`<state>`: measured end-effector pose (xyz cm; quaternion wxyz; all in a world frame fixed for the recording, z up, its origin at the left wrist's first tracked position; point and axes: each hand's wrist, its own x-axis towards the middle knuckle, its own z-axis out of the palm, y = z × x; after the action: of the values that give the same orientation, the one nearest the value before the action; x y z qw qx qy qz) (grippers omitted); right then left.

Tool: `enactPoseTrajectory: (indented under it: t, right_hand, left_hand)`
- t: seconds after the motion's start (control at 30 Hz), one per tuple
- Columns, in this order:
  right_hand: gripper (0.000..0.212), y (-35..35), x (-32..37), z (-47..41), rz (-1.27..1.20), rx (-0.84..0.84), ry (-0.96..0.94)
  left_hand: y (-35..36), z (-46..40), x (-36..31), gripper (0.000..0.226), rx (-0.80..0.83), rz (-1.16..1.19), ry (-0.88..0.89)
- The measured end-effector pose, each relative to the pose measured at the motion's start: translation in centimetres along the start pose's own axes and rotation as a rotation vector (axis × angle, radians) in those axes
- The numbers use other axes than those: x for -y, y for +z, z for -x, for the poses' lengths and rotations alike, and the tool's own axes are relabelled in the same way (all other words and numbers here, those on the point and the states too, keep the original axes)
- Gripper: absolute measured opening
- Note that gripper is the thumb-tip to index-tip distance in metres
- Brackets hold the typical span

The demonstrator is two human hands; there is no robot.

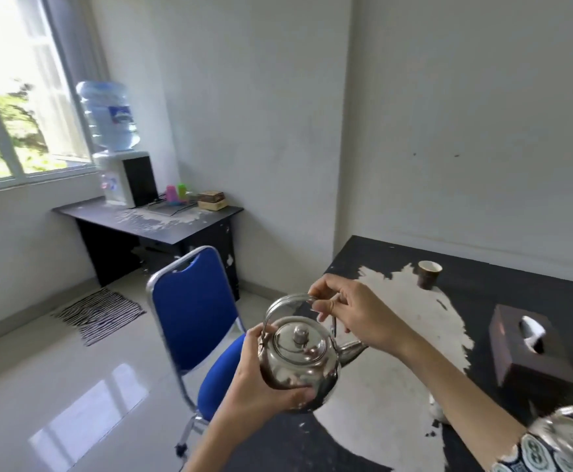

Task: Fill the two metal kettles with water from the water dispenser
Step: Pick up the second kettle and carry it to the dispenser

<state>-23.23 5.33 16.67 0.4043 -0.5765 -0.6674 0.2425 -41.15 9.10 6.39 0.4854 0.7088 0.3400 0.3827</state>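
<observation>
A shiny metal kettle (pixel 300 356) with its lid on is held in the air over the edge of the near black table (pixel 516 294). My left hand (pixel 261 383) grips its round body from the left and below. My right hand (pixel 349 308) grips the top of its arched handle. The spout points right. A second metal kettle (pixel 571 434) stands at the bottom right corner, partly cut off by the frame. The water dispenser (pixel 121 178), with a blue bottle on top, stands on a far black desk (pixel 148 219) by the window.
A blue chair (pixel 193 308) stands between me and the far desk. A striped mat (pixel 99 313) lies on the glossy floor. On the near table are a paper cup (pixel 429 274) and a dark tissue box (pixel 530 345). Coloured cups (pixel 176 194) and small boxes sit beside the dispenser.
</observation>
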Motion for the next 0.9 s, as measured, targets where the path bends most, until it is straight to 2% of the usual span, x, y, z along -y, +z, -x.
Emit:
enactPoseTrajectory:
  t: [0.13, 0.27, 0.47, 0.53, 0.63, 0.73, 0.9]
  right_hand:
    - [0.020, 8.1, 2.7, -2.9, -0.003, 0.076, -0.053]
    - [0.003, 14.9, 4.7, -5.6, -0.065, 0.152, -0.135]
    - [0.004, 23.0, 6.8, -9.9, -0.179, 0.251, -0.205]
    - [0.009, 24.8, 7.1, -11.4, -0.206, 0.291, -0.214]
    - [0.018, 27.3, 7.6, -13.7, -0.237, 0.341, -0.222]
    - [0.015, 29.5, 8.0, -16.2, -0.223, 0.386, -0.249]
    - [0.007, 33.1, 8.7, -20.8, -0.216, 0.398, -0.286]
  left_hand:
    - [-8.2, 2.9, 2.2, 0.094, -0.044, -0.013, -0.056]
    - [-15.0, 5.1, 4.0, 0.093, -0.100, -0.065, -0.107]
    - [-22.5, 7.1, 5.9, 0.101, -0.135, -0.091, -0.152]
    - [-24.2, 7.2, 5.5, 0.097, -0.176, -0.079, -0.154]
    - [-26.2, 6.5, 4.6, 0.076, -0.281, -0.090, -0.124]
    - [-29.1, 5.0, 5.4, 0.039, -0.433, -0.140, -0.067]
    - [-34.6, 1.9, 7.0, 0.008, -0.575, -0.114, -0.047]
